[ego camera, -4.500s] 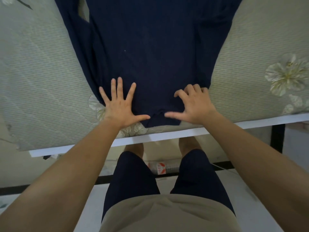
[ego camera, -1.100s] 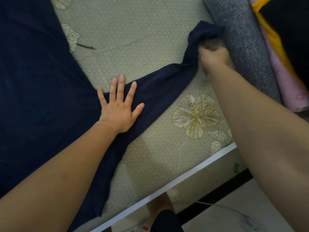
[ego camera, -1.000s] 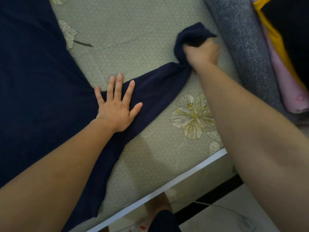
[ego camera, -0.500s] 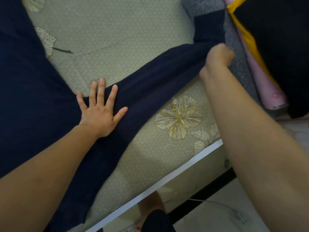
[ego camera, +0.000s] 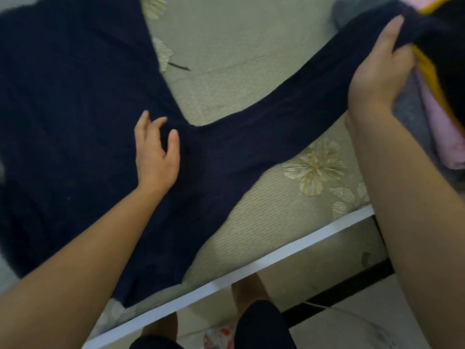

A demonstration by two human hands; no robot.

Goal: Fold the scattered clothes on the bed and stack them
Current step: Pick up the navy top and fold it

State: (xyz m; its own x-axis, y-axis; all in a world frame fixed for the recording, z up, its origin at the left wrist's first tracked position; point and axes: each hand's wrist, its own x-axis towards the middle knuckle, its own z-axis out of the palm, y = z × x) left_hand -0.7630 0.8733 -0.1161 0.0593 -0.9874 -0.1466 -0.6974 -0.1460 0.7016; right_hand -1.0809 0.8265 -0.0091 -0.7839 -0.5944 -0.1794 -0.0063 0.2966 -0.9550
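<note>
So there's a big navy top (ego camera: 75, 122) spread flat on the bed (ego camera: 239, 46), and I'll use the pale flower (ego camera: 314, 167) printed on the mat as my reference point. The body of the top lies well left of the flower and fills most of that side. Its lower end nearly reaches the bed's white edge (ego camera: 251, 265), which runs below the flower.

One long sleeve (ego camera: 289, 102) stretches out from the body and passes just above the flower, its edge against the top petals, then rises toward the upper right. The right hand (ego camera: 377, 64), up and right of the flower, has the sleeve's far end bunched in its grip. The thumb is over the top, the fingers are curled underneath, and that end is lifted off the mat.

The left hand (ego camera: 156, 157) sits left of the flower, right where the sleeve joins the body. Its fingers are half bent and loose, a bit apart, tips touching the cloth, thumb out to the side. It's not closed around anything that I can see.

Right of the flower, behind the right hand, there's a heap of other clothes: something gray (ego camera: 407, 117), something pink (ego camera: 442, 127), a yellow strip (ego camera: 427, 69) and a black piece (ego camera: 453, 71) on top. It's blurry up there, so no clue what they are. Below the flower, past the white edge, the person's knees and dark shorts (ego camera: 261, 323) show over a pale floor.
</note>
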